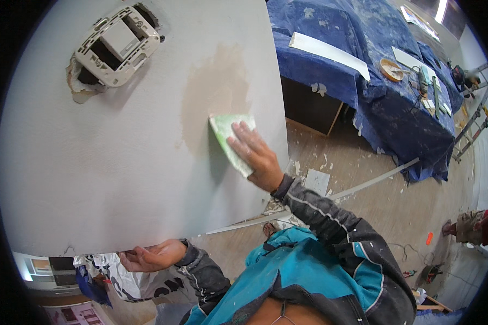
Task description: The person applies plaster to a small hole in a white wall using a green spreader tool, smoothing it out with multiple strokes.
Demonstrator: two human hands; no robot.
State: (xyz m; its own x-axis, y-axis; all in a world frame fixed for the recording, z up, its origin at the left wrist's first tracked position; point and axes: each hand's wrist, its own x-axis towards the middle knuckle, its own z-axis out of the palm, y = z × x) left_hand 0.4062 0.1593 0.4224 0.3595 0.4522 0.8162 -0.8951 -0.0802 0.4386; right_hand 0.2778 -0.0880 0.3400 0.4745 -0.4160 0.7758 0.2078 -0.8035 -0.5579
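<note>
My right hand (255,154) presses a green, dust-whitened sheet of sandpaper (230,130) against the white wall panel (108,173). Its fingers lie over the sheet, and the thumb is hidden. The sheet overlaps the lower part of a beige filler patch (214,86) that stands out from the white surface. At the panel's lower edge, my left hand (154,255) is turned palm up with loosely bent fingers and nothing visible in it. A white switch frame (118,46) sits tilted at the upper left, with ragged holes showing beside it.
A dusty blue sheet (325,27) covers furniture at the back right; on it lie a white strip (331,54), an orange bowl (391,70) and tools. Scraps litter the wooden floor (374,211). A ladder (477,119) and another person's leg (474,226) are at the right.
</note>
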